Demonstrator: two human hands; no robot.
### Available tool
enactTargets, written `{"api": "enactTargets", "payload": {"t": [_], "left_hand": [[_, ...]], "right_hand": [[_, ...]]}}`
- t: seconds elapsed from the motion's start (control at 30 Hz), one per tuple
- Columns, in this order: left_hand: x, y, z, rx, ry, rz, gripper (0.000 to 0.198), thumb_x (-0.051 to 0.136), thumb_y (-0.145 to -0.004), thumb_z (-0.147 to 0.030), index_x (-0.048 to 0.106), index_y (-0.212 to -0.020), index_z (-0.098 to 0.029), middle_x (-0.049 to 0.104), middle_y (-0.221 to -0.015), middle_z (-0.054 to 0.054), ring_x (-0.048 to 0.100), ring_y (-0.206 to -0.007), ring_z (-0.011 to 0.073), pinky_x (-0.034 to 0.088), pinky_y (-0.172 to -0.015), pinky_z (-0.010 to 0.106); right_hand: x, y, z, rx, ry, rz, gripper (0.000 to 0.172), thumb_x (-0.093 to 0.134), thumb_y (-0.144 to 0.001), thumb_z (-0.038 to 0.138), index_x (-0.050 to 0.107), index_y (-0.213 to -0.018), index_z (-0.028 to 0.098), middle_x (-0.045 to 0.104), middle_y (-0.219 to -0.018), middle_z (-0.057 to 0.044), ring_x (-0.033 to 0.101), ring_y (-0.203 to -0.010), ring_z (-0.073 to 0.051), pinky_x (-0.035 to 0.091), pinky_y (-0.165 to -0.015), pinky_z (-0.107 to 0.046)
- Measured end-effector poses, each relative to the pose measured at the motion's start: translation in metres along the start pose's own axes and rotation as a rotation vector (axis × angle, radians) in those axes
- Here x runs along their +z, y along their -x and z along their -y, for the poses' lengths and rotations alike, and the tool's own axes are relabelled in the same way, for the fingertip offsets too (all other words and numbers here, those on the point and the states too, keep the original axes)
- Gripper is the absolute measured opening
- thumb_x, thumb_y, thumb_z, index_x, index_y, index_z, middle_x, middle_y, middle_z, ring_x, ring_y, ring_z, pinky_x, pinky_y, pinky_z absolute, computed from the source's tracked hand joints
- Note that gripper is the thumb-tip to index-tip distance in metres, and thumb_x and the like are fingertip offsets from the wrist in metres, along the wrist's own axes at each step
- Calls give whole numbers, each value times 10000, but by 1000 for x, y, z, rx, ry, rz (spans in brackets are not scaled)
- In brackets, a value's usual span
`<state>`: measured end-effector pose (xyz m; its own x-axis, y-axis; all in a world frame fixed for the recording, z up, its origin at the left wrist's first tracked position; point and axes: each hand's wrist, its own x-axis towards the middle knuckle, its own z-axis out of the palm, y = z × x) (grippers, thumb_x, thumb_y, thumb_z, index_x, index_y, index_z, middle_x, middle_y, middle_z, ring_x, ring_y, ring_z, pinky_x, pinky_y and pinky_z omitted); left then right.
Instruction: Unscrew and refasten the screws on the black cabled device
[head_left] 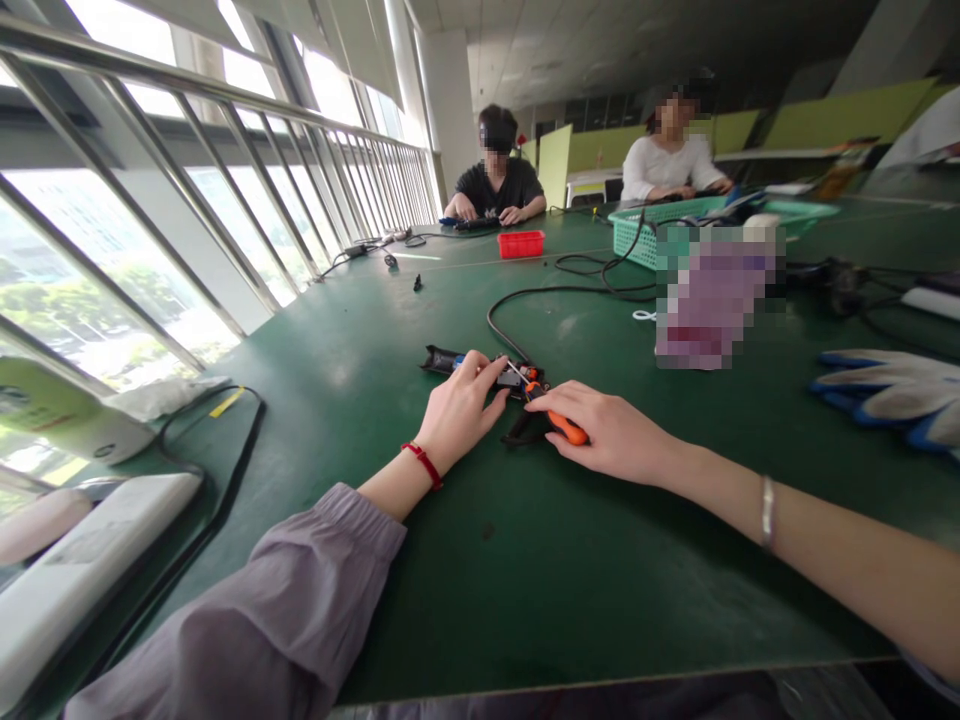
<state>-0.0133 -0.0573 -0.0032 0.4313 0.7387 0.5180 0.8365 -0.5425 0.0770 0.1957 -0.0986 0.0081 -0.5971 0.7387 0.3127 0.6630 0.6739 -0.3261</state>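
Note:
On the green table point(450, 560) lies an opened black power tool point(442, 360) with its inner parts exposed and a dark cable running from it. My left hand point(466, 405) is closed around the middle of the tool. An orange-handled screwdriver point(568, 428) is in my right hand point(600, 425), its shaft slanting up and left over the exposed parts. The screwdriver's tip is too small to make out near my left fingers.
Beyond are a red basket point(521, 245), a green basket point(634, 235) and cables. Blue-and-white gloves point(892, 392) lie at right. A white power strip point(97, 560) and green bottle point(71, 412) are at left. Two people sit across the table.

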Motion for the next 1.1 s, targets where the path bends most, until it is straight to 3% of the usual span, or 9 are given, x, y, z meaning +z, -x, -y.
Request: {"api": "enactTargets", "payload": {"t": [0.17, 0.43, 0.6, 0.73, 0.9, 1.0, 1.1], "left_hand": [[-2, 5, -2, -37, 6, 66, 478, 538, -801, -299, 441, -1235, -123, 575, -1089, 106, 568, -1014, 226, 484, -879, 349], [-3, 4, 8, -117, 152, 178, 638, 552, -791, -316, 344, -1381, -188, 504, -1280, 88, 552, -1119, 239, 471, -938, 361], [-7, 4, 10, -143, 197, 135, 349, 542, -772, -232, 569, -1117, -189, 607, -1085, 48, 605, -971, 192, 501, -878, 337], [-10, 2, 10, 15, 67, 203, 236, 495, -807, -207, 671, -965, -212, 626, -1052, 37, 590, -956, 183, 508, -839, 301], [-10, 0, 19, 204, 36, 271, 286, 436, -861, -152, 681, -999, -205, 636, -1035, 50, 581, -954, 165, 501, -810, 268], [-8, -1, 24, 222, 58, 256, 286, 428, -875, -146, 683, -990, -209, 637, -1020, 47, 586, -933, 154, 488, -806, 257], [-6, -1, 26, 230, 69, 244, 265, 427, -897, -189, 680, -973, -203, 638, -1010, 51, 586, -928, 158, 482, -803, 261]], "right_hand": [[1, 0, 0, 8, -9, -19, 359, 505, -822, 218, 567, -1175, 198, 607, -1157, -97, 586, -1052, -212, 499, -891, -373], [4, 0, 1, 41, -47, -22, 379, 488, -828, 215, 557, -1198, 178, 592, -1214, -111, 580, -1087, -220, 481, -935, -402], [6, 0, 0, 98, -106, -109, 375, 495, -819, 215, 538, -1192, 221, 599, -1198, -71, 586, -1062, -206, 478, -919, -374], [2, -2, -4, 248, -135, -245, 379, 487, -818, 229, 502, -1196, 218, 636, -1063, -62, 614, -935, -203, 489, -835, -350], [-3, -2, -7, 406, -197, -336, 341, 509, -790, 259, 492, -1123, 188, 663, -935, -61, 636, -788, -189, 480, -771, -328], [-4, -1, -5, 402, -192, -334, 210, 529, -769, 282, 573, -957, 199, 677, -844, -41, 627, -703, -179, 467, -685, -298], [-6, 1, -2, 299, -157, -320, 167, 547, -758, 307, 598, -880, 205, 680, -782, -23, 599, -621, -162, 439, -616, -278]]}}
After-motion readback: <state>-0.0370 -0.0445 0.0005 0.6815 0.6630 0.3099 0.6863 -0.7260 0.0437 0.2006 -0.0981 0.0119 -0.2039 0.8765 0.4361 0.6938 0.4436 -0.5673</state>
